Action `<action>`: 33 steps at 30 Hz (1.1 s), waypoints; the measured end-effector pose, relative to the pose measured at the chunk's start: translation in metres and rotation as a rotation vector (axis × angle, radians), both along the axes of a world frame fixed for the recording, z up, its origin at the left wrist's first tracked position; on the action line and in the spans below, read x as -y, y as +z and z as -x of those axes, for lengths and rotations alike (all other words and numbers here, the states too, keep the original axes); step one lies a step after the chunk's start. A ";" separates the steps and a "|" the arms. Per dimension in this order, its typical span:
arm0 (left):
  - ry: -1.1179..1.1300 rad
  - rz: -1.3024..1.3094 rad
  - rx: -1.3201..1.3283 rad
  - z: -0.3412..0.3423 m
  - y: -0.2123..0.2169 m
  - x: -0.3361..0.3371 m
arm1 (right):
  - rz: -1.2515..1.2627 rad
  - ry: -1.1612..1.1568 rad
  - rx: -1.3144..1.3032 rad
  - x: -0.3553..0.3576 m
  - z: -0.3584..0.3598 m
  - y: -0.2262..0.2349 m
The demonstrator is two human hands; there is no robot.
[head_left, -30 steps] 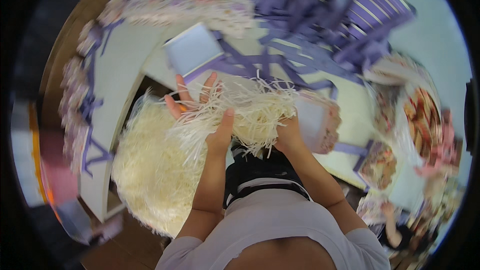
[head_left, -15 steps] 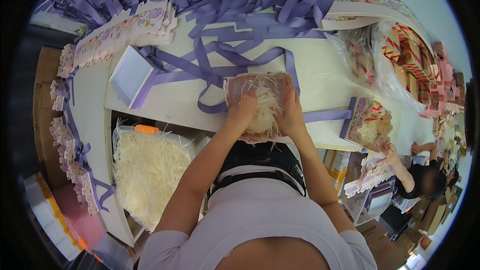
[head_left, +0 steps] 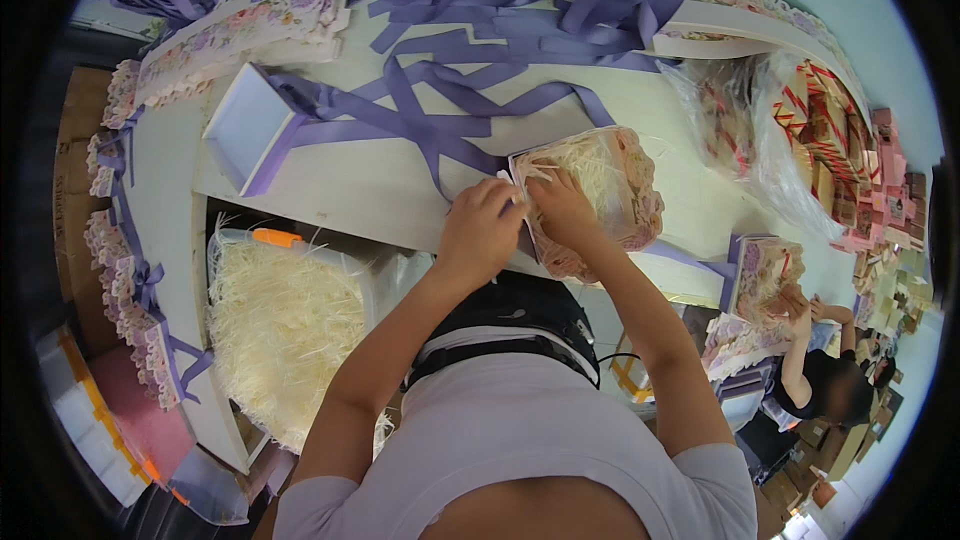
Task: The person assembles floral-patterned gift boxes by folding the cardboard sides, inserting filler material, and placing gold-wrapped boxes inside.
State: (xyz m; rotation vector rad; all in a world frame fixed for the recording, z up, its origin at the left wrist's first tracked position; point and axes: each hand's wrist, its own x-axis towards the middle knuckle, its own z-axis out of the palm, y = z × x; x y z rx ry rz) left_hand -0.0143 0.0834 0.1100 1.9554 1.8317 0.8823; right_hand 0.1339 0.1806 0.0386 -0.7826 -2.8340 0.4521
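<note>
A floral box [head_left: 645,190] with scalloped pink-and-lilac sides sits tilted near the table's front edge. Pale shredded paper [head_left: 595,165] fills part of it. My left hand [head_left: 482,232] is at the box's left rim, its bent fingers closed on that edge. Reaching inside the box, my right hand [head_left: 562,208] has its fingers bent down into the strands near the same rim; its fingertips are partly hidden. Purple ribbon [head_left: 445,135] lies on the table behind the hands and comes out again right of the box.
A tub of shredded paper [head_left: 290,340] is below the table at left. A pale blue-lined tray [head_left: 250,135] stands at left, floral strips [head_left: 240,30] behind it. A plastic bag [head_left: 775,180] of red-ribboned boxes is at right. A co-worker's hand [head_left: 795,310] touches another floral box [head_left: 768,275].
The box has moved right and turned. My right hand has left its right side and reached into the shredded paper; my left hand has come out to the left rim.
</note>
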 end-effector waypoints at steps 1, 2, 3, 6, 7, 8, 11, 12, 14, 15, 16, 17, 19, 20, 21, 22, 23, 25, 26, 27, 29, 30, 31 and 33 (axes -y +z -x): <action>-0.002 -0.018 -0.033 -0.009 0.005 0.001 | 0.012 -0.050 0.034 -0.003 -0.015 0.004; 0.004 -0.038 -0.063 -0.019 0.010 0.002 | 0.021 -0.092 0.071 -0.008 -0.037 0.010; 0.089 0.009 0.042 -0.031 0.009 0.004 | 0.030 -0.133 0.101 -0.013 -0.057 0.016; 0.292 0.049 0.324 -0.060 -0.020 0.006 | -0.145 -0.468 -0.008 -0.015 -0.099 0.058; 0.336 0.068 0.406 -0.065 -0.029 0.006 | -0.246 -0.593 -0.043 -0.017 -0.104 0.074; 0.378 0.087 0.485 -0.069 -0.035 0.007 | -0.263 -0.625 -0.070 -0.021 -0.111 0.076; 0.353 0.173 0.563 -0.072 -0.035 0.009 | 0.512 -0.855 -0.059 -0.026 -0.138 0.030; 0.351 0.165 0.585 -0.075 -0.038 0.009 | 0.400 -0.637 0.159 -0.028 -0.158 -0.003; 0.341 0.127 0.607 -0.074 -0.056 0.010 | 0.675 -0.768 0.012 -0.023 -0.157 -0.006; 0.324 0.098 0.603 -0.069 -0.068 0.012 | 0.815 -0.825 -0.066 -0.019 -0.153 -0.004; 0.312 0.100 0.653 -0.067 -0.078 0.015 | 0.804 -0.752 -0.008 -0.014 -0.153 0.004; 0.297 0.101 0.703 -0.065 -0.081 0.014 | 0.745 -0.726 -0.026 -0.006 -0.153 0.001; 0.255 0.118 0.865 -0.064 -0.083 0.016 | 0.628 -0.677 -0.063 0.009 -0.151 -0.005; 0.225 0.103 0.922 -0.061 -0.079 0.016 | 0.677 -0.727 -0.017 0.015 -0.146 0.000; 0.252 0.098 0.838 -0.058 -0.080 0.018 | 0.690 -0.754 -0.059 0.023 -0.143 0.003; 0.279 0.093 0.754 -0.050 -0.083 0.023 | 0.702 -0.782 -0.101 0.033 -0.139 0.006; 0.303 0.087 0.676 -0.046 -0.084 0.027 | 0.709 -0.813 -0.139 0.042 -0.135 0.012; 0.399 0.088 1.072 -0.044 -0.075 0.040 | 0.700 -0.766 -0.147 0.056 -0.121 0.028; 0.385 0.143 1.209 -0.035 -0.081 0.052 | 0.693 -0.740 -0.068 0.063 -0.112 0.036; 0.372 0.196 1.343 -0.026 -0.086 0.061 | 0.627 -0.668 -0.107 0.071 -0.097 0.049; 0.408 0.304 1.515 -0.012 -0.071 0.073 | 0.526 -0.618 -0.205 0.085 -0.074 0.043; 0.431 0.357 1.597 -0.006 -0.065 0.077 | 0.570 -0.639 -0.204 0.085 -0.071 0.038; 0.388 0.369 1.547 -0.001 -0.069 0.077 | 0.613 -0.658 -0.204 0.084 -0.068 0.031; 0.337 0.368 1.443 0.016 -0.075 0.076 | 0.569 -0.685 -0.279 0.091 -0.062 0.017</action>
